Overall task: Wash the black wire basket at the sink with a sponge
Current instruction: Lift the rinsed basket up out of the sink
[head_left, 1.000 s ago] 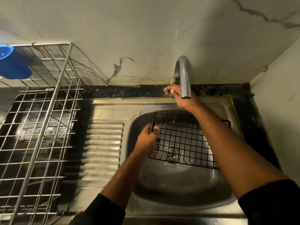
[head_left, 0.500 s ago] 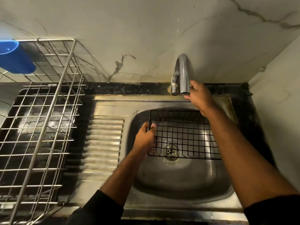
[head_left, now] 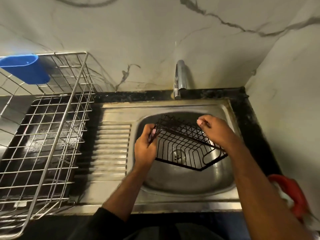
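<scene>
Head view. Black wire basket is held tilted over the steel sink bowl, centre right of frame, above the drain. Left hand grips the basket's left rim, fingers curled round the wire. Right hand grasps its right side. Chrome tap stands above, behind the bowl. Steel wire dish rack occupies the left, blue cup at upper left. Red object, partly hidden, lower right.

We see both hands holding the black wire basket tilted over the sink: left hand gripping its left rim, right hand its far-right side (tap beyond).
</scene>
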Motion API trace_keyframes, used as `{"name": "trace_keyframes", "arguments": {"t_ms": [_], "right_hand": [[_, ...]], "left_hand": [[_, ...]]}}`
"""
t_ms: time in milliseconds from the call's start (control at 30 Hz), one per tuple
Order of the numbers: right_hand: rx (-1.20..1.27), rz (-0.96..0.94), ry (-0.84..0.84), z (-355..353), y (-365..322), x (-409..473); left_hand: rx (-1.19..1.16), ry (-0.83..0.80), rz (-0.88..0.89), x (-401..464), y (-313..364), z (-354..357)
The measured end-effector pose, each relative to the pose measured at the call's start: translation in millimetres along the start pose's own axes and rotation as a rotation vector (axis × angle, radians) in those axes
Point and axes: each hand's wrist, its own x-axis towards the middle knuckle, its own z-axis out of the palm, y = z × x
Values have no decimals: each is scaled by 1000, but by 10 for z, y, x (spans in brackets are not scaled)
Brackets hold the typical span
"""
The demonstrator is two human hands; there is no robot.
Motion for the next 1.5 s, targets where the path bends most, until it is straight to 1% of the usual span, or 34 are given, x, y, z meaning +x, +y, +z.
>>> {"name": "trace_keyframes", "arguments": {"t_ms": [67, 100, 167, 233, 300, 333, 367, 400, 433, 467, 500, 533, 600, 633, 667, 700, 733, 767, 833, 900, 933, 1033, 1100, 1133, 1200, 1233, 1267, 1333, 1433, 1500], "right_hand": [[-18, 6, 46, -8, -32, -81], [-1, 35, 38, -15, -63, -115], [118, 127, -23, -40, -129, -179], [232, 225, -112, -55, -206, -245], [235, 283, -199, -70, -286, -314], [233, 296, -237, -85, -338, -346], [220, 302, -271, -103, -385, -401], [185, 307, -310, -119, -421, -445], [126, 308, -349, -142, -455, -504], [62, 307, -382, -167, -478, -555], [10, 309, -401, -188, -500, -608], [-22, 313, -398, -202, -531, -668], [-2, 316, -331, -196, -602, -823], [34, 313, -275, -178, -657, -915], [73, 308, -207, -146, -691, -978], [106, 306, -128, -98, -756, -1068], [120, 302, -53, -48, -830, -1154], [110, 300, 9, 6, -918, -1240], [54, 327, 76, 84, -1107, -1397], [-30, 342, 124, 120, -1272, -1575], [-63, 329, 160, 139, -1358, -1677], [-109, 244, 276, 116, -1631, -1971], [-177, 177, 364, 56, -1787, -2070], [-214, 142, 429, 25, -1845, -2077], [-275, 106, 564, -50, -1940, -2026], [-284, 87, 621, -69, -1999, -1996], [-283, 63, 676, -79, -2073, -1975], [-269, 16, 749, -63, -2269, -1951], [-246, -48, 801, 31, -2516, -1898], [-207, -99, 806, 118, -2674, -1814]], "left_hand": [[50, 38, 223, -87, 111, -81], [57, 57, 340, -129, 159, -113], [112, 83, 511, -191, 228, -181], [205, 88, 606, -265, 293, -271], [301, 70, 677, -366, 327, -370], [362, 58, 692, -409, 370, -407], [389, 36, 655, -469, 394, -436], [396, 28, 580, -524, 394, -454], [348, 32, 480, -576, 405, -469], [313, 31, 417, -597, 385, -481], [281, 14, 373, -612, 399, -509], [280, 19, 397, -622, 407, -575], [286, 44, 496, -611, 377, -750], [386, 54, 539, -570, 331, -845], [486, 41, 509, -513, 284, -917], [535, 0, 432, -507, 283, -1021], [523, -60, 370, -511, 268, -1111], [483, -138, 332, -542, 290, -1215], [411, -313, 270, -600, 312, -1415], [358, -421, 222, -686, 334, -1609], [293, -456, 194, -773, 349, -1714], [-74, -535, 39, -1015, 489, -1978], [-298, -532, -70, -1053, 595, -2081], [-399, -527, -97, -1054, 652, -2127], [-561, -490, -88, -1019, 738, -2204], [-601, -462, -75, -1011, 781, -2241], [-619, -447, -57, -984, 828, -2278], [-560, -428, -12, -929, 927, -2368], [-475, -369, 95, -814, 1071, -2534], [-426, -288, 124, -695, 1112, -2688]]}}
